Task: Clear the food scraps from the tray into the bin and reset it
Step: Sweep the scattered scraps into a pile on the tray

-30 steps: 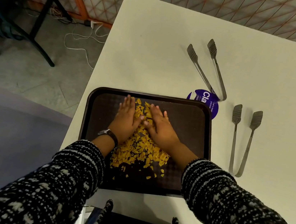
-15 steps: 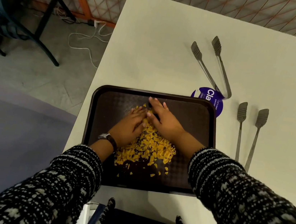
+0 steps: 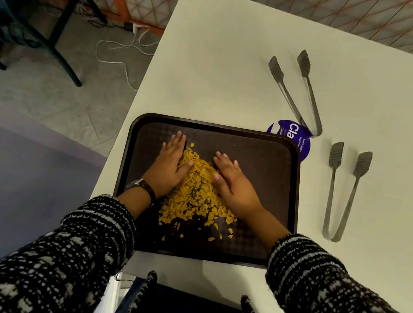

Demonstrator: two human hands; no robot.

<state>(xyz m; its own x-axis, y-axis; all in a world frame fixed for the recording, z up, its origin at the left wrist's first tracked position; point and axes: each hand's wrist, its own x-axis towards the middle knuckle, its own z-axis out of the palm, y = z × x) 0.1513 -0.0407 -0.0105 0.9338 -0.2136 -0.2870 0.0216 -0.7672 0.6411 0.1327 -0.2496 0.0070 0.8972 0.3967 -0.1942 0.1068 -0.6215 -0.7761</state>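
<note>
As I watch from afar, L hand (image 3: 169,170) & R hand (image 3: 235,186), fingers straight, gripping nothing, flank scraps (image 3: 194,197) on tray (image 3: 264,164).

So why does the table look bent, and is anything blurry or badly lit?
Head view: the wide-angle lens bows the table at its edges and stretches the sleeves; light is dim and soft, without glare; the scraps, left hand and right hand on the tray look reasonably sharp.
</note>
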